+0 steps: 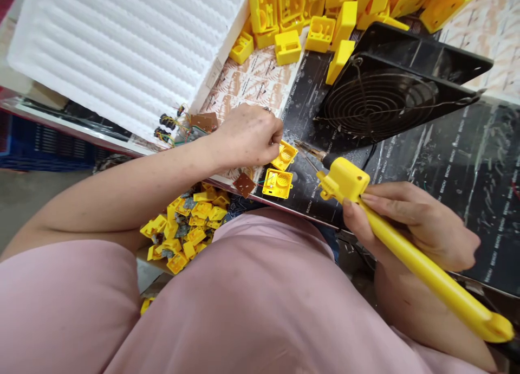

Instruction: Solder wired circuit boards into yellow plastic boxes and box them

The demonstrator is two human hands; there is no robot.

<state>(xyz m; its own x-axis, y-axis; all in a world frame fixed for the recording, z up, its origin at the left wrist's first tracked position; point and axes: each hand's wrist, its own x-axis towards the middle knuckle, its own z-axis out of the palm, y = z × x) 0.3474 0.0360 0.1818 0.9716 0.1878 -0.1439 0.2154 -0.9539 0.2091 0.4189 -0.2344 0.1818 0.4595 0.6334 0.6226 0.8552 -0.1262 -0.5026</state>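
My right hand [410, 217] is wrapped round a yellow soldering gun [349, 179], whose metal tip [311, 149] points left at the small open yellow housings. My left hand [252, 133] is closed, its fingers bent down over the far yellow housing [286, 155]; what the fingertips pinch is hidden. Nearer to me lies a second open yellow housing [278, 184], with a round grille of holes and thin wires inside. A brown circuit board [244, 185] is at its left, by the bench edge. More brown boards [203, 121] with wires lie behind my left wrist.
A black fan [374, 103] with a wire guard stands at the back right. Several yellow housings [287, 47] are piled behind. White ridged foam [122, 43] fills the back left. Below the bench edge, a heap of yellow housings [195, 236] sits near my lap.
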